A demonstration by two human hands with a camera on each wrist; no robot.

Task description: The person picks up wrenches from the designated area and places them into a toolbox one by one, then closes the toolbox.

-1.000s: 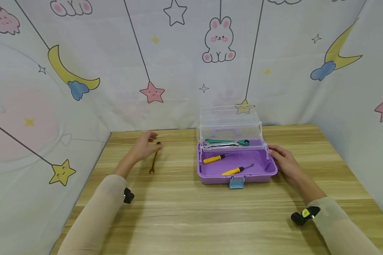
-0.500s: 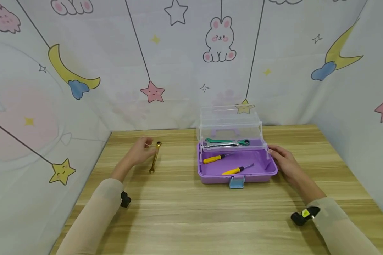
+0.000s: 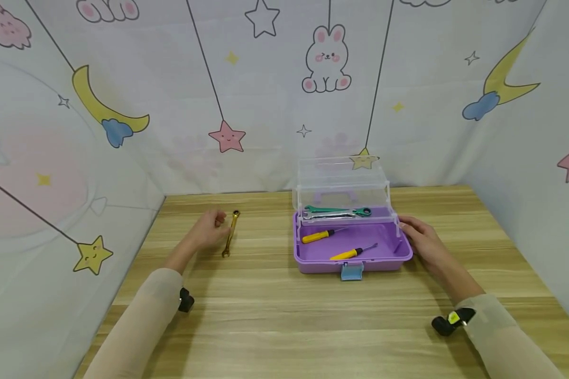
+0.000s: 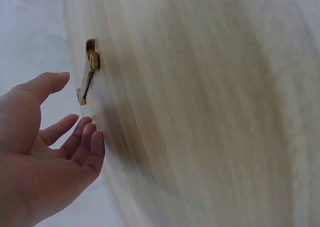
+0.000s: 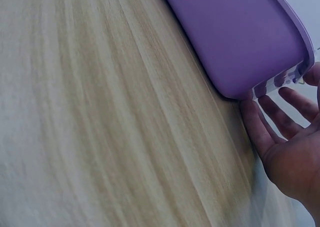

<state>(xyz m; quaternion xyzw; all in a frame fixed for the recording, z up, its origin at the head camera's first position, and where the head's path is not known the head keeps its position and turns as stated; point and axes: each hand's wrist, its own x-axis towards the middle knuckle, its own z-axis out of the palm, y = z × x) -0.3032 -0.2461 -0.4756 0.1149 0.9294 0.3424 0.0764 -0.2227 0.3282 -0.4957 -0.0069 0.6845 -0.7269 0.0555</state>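
A gold combination wrench lies on the table to the left of the toolbox. Beside it is my left hand, its thumb and loosely bent fingers apart from each other; the left wrist view shows nothing between them and the wrench beyond the fingertips. The purple toolbox stands with its clear lid raised. At the box's right end rests my right hand, fingertips against the side wall and thumb near the rim. In the right wrist view those fingers reach along the box end.
Two yellow-handled screwdrivers lie in the box's lower compartment. A green wrench and a silver wrench sit in the upper tray. A light blue latch hangs at the front. A printed cloth walls the table's back and sides.
My left hand has drawn back to the left and slightly toward me, uncovering the gold wrench's ring end. The wrench, the toolbox and my right hand stay where they were.
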